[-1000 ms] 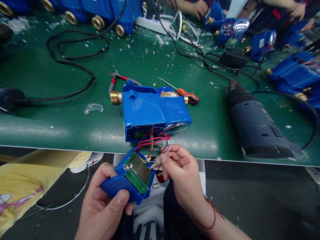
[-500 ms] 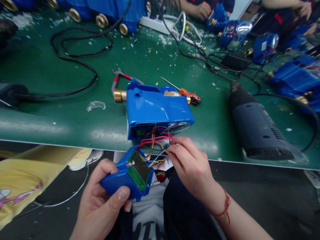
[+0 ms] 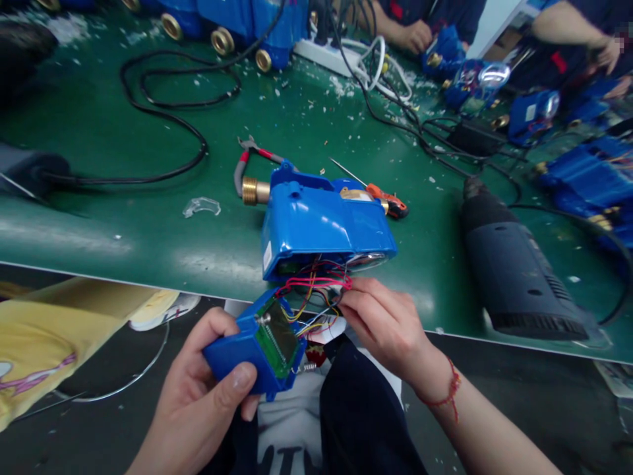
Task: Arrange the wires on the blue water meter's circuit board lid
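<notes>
My left hand (image 3: 212,376) is closed around a blue plastic cover (image 3: 232,359) with a green circuit board (image 3: 277,340) inside, tilted up in front of the table edge. Thin colored wires (image 3: 316,282) run from this board to the open front of a blue meter housing (image 3: 316,221) lying on the table. My right hand (image 3: 380,320) pinches some of these wires just below the housing; which strands are between the fingertips is partly hidden. A brass threaded pipe end (image 3: 254,191) sticks out of the housing's left side.
Behind the housing lie red-handled cutters (image 3: 260,153) and an orange screwdriver (image 3: 386,198). A heat gun (image 3: 519,270) rests at right, its cord trailing back. A clear plastic piece (image 3: 202,207) lies left. Blue meters and a white power strip (image 3: 326,58) stand behind; co-workers' hands (image 3: 415,36) are beyond.
The whole view has shifted, so the table things appear slightly further right. Both hands keep their holds, and the right hand has moved little against the wires.
</notes>
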### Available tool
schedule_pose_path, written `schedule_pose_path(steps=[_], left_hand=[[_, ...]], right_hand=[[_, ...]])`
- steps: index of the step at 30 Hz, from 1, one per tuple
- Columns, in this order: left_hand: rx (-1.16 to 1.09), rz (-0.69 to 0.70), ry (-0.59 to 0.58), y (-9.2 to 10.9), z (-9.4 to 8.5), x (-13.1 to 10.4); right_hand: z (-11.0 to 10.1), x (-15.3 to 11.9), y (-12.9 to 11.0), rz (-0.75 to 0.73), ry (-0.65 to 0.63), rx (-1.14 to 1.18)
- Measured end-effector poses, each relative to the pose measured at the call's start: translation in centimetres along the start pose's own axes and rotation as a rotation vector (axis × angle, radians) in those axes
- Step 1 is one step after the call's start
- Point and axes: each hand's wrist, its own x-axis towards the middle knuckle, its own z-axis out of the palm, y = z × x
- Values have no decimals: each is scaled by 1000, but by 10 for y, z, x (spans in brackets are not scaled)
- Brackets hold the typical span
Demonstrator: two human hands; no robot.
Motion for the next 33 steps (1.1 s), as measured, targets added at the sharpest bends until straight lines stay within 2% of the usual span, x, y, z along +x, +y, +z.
schedule_pose_path(steps=[7,12,16,20,24,29,33], left_hand=[[-11,-11,-7,-2,-4,2],[-32,17,-127,-12,-20,11],[-39,33,-182,-17,-27,13],[-44,2,-133,-10,-17,8],[-53,-31,-39,-4,-8,4],[-51,6,-182,-12,-22,10],[-49,20,-175,-19,-29,13]], right_hand=[[3,-3,-3,48,93,170],[2,1,-7,67,103,202],[2,-3,-7,37,92,140],[3,-7,-7,8,61,44],[4,-4,-12,63,99,65],[4,1,-14,96,135,125],[3,2,-12,100,115,175]])
